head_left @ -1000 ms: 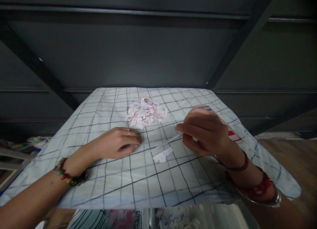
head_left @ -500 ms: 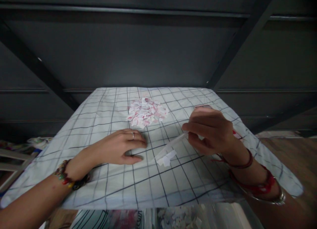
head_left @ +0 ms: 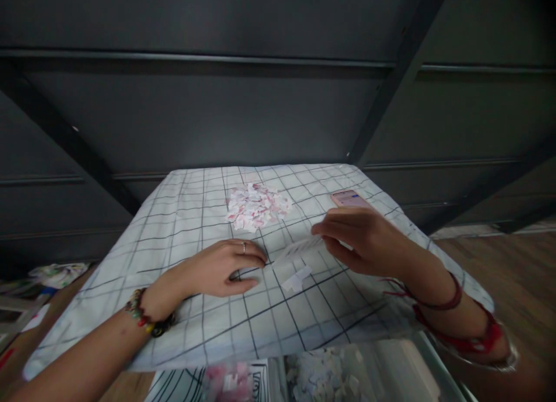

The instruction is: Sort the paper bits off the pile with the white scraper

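Note:
My left hand (head_left: 228, 267) lies on the checked tablecloth (head_left: 169, 214), fingers slightly bent and thumb apart, holding nothing. Across from it, my right hand (head_left: 365, 240) pinches one end of a thin whitish strip (head_left: 295, 251), blurred and see-through in look. The strip slants down toward my left fingertips; whether it touches them I cannot tell. Below it lie a few small white paper pieces (head_left: 297, 278). Farther back is a loose pile of torn white and pink paper scraps (head_left: 258, 206).
A phone (head_left: 351, 198) with a lit screen lies beyond my right hand. At the table's near edge, a clear container (head_left: 373, 367) holds paper bits, beside a pink bundle (head_left: 229, 382). A dark panelled wall (head_left: 243, 118) stands behind the table.
The view has shifted a little. My right hand has moved slightly left with the strip, whose face now turns more toward me. More of the phone shows.

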Demonstrator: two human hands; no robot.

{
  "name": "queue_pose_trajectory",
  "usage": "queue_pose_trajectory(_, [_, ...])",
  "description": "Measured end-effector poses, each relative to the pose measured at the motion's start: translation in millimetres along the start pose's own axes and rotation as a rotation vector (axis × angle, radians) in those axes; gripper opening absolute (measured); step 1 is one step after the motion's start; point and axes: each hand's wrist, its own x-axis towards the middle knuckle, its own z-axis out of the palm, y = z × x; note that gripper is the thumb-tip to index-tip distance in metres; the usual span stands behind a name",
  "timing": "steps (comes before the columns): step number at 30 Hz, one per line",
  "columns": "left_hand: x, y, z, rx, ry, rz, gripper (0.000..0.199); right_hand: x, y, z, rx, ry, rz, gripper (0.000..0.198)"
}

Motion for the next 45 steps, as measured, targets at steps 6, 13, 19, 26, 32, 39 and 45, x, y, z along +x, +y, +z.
queue_pose_trajectory(6, [2,5,-2,0.008,-0.039,-0.032,0.022,-20,-23,-24,-0.081,-0.16,0.02,0.035])
queue_pose_trajectory(13, [0,4,-1,0.028,-0.047,-0.045,0.029,-26,-36,-28,-0.231,-0.037,0.015,0.035])
queue_pose_trajectory(19, [-4,1,2,0.015,-0.09,-0.056,0.045,-33,-45,-31,-0.185,-0.036,0.018,0.031])
queue_pose_trajectory(26, [-5,6,5,0.044,-0.158,-0.063,0.066,-39,-53,-31,-0.167,-0.062,0.023,0.024])
queue_pose_trajectory(32, [-5,13,8,0.014,-0.216,-0.051,0.069,-42,-64,-39,-0.224,-0.056,0.025,0.025])
queue_pose_trajectory(39, [-5,12,12,0.031,-0.231,-0.021,0.069,-49,-79,-59,-0.2,-0.098,0.063,0.031])
queue_pose_trajectory(45, [-1,14,16,0.065,-0.24,0.032,0.07,-67,-86,-63,-0.153,-0.094,0.11,0.021])
